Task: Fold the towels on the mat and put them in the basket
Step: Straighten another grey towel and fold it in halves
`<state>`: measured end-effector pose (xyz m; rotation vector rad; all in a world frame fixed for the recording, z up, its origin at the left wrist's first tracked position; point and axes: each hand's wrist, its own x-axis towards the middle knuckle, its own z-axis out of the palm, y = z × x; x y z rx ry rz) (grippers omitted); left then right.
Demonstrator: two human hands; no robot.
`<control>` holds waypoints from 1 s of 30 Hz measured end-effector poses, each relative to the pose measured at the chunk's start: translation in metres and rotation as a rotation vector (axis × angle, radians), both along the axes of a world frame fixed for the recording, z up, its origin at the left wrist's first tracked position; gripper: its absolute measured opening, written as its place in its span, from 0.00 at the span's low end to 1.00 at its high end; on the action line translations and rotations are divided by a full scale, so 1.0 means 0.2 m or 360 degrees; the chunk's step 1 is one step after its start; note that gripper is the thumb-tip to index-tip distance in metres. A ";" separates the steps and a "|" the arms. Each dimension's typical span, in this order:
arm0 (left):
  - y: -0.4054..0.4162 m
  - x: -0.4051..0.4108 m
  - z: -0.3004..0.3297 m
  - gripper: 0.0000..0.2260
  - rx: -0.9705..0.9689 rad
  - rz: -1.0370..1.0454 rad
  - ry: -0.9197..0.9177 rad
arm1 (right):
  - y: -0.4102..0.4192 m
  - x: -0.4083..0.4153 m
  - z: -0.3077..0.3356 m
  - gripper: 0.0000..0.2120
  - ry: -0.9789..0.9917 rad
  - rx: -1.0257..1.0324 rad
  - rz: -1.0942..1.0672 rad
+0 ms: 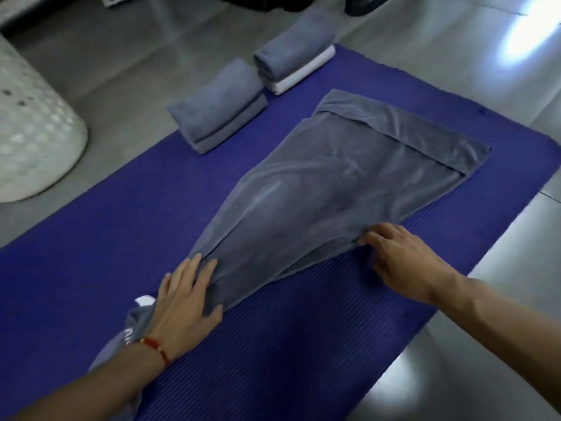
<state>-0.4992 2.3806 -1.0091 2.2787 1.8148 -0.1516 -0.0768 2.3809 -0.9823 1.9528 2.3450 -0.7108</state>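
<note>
Grey towel (343, 189) is spread w/ its far end doubled over toward 1 o'clock, near end at my hands. My left hand (185, 302) lies flat, fingers open, pressing the near-left corner at 7 o'clock. Right hand (397, 256) pinches the near-right corner at 4 o'clock, fingers curled on the edge. Lots of bare purple mat (273, 344) at 6. Folded towels (217, 106) and a second stack (296, 54) sit at 11–12, white basket (33, 132) off the mat at 9.
</note>
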 end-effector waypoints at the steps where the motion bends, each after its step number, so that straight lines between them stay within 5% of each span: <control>1: -0.12 -0.12 -0.01 0.39 0.0004 0.0105 -0.0003 | -0.02 -0.05 0.02 0.25 -0.0069 0.0010 0.0092; 5: -0.45 -0.43 -0.01 0.43 -0.0017 0.0580 -0.0164 | -0.06 -0.34 0.08 0.25 -0.0210 -0.0038 0.0490; 12: -0.42 -0.63 0.14 0.06 -0.0219 0.0875 -0.0385 | 0.03 -0.96 0.20 0.20 -0.0219 -0.0064 0.1008; 15: -0.26 -0.75 0.35 0.07 -0.0322 0.0803 -0.0305 | 0.04 -1.11 0.26 0.18 -0.0270 -0.0070 0.1083; 20: 0.08 -1.01 0.56 0.12 -0.0080 0.1060 -0.0339 | 0.02 -1.16 0.28 0.17 -0.0399 -0.0064 0.1139; 23: 0.04 -1.00 0.43 0.25 0.0179 0.1364 -0.0480 | -0.01 -1.14 0.29 0.18 -0.0414 -0.0133 0.1147; 26: -0.20 -0.88 0.16 0.33 0.0045 0.1754 -0.0699 | -0.04 -1.10 0.29 0.19 -0.0421 -0.0134 0.1172; 30: -0.46 -0.76 -0.08 0.30 0.0062 0.1858 -0.0841 | -0.05 -1.06 0.28 0.20 -0.0531 -0.0134 0.1201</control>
